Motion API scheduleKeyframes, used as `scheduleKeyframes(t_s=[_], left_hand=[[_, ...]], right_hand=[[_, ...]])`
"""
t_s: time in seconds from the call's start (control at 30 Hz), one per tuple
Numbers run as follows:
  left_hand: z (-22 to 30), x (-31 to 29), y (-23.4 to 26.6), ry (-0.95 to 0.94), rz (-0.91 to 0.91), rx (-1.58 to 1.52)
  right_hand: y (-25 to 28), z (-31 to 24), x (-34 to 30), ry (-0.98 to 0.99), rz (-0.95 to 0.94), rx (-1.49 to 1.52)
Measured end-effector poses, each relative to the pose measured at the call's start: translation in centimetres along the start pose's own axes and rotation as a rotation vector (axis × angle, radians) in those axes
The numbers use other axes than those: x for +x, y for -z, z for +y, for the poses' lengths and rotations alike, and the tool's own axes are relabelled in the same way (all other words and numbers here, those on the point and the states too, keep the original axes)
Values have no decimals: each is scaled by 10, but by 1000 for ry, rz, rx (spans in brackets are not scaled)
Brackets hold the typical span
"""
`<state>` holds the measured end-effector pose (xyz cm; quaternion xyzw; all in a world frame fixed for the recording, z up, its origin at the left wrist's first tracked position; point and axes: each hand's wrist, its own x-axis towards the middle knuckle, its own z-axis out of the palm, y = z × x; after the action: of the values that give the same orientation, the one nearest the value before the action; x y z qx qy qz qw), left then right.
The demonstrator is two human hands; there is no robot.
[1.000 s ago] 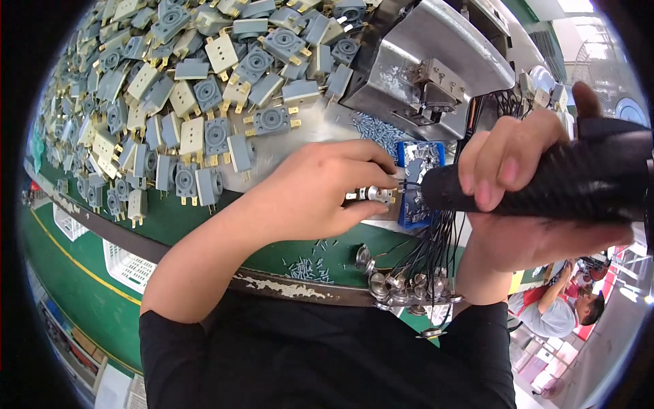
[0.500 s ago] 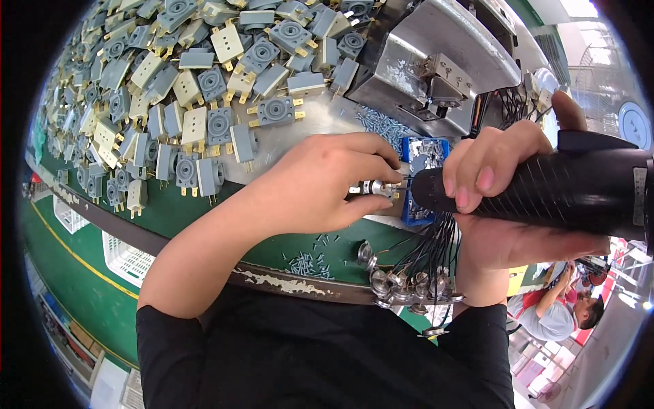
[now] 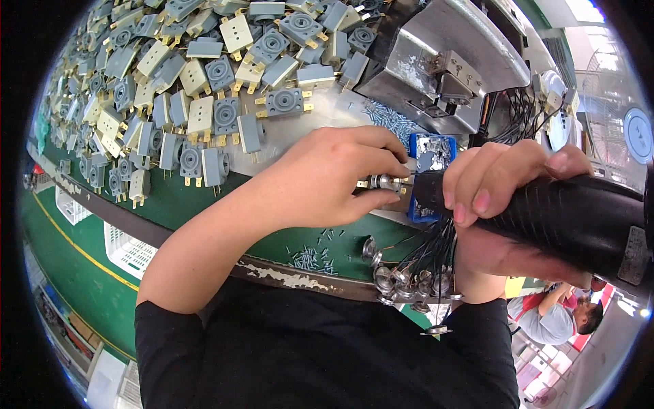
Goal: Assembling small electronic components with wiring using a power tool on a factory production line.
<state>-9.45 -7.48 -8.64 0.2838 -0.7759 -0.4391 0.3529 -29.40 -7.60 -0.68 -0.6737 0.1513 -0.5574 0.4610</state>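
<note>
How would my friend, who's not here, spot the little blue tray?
Start at the big metal fixture, top right of centre. Below it, beside loose screws, sits the tray, partly behind the black handheld tool. It holds silvery pieces, and none of its neighbours is bright blue.

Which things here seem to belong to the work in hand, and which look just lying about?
Seem to belong:
- metal part, in the left hand
- black tool, in the right hand
- perhaps blue tray, close by

Seem just lying about:
- grey parts, untouched
- white basket
</note>
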Motion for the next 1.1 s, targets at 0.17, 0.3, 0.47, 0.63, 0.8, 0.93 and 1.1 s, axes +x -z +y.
scheduleKeyframes(t_s=[0.17, 0.3, 0.47, 0.63, 0.8, 0.93, 1.1], left_hand=[[2, 0, 2, 4, -1, 4], [0, 0, 3, -21, 7, 25], [5, 4, 4, -12, -22, 8], [4, -1, 3, -3, -18, 2], [8, 6, 5, -31, -34, 17], [6, 6, 4, -24, -21, 2], [1, 6, 3, -60, 10, 17]], right_hand=[[-6, 0, -2, -26, 39, 46], [-3, -11, 16, -29, 29, 124], [32, -26, 51, 4, 62, 122], [31, -7, 78, -121, 396, -567], [60, 5, 74, -75, 409, -175], [59, 13, 75, 6, 406, -86], [57, 16, 77, -7, 415, -89]])
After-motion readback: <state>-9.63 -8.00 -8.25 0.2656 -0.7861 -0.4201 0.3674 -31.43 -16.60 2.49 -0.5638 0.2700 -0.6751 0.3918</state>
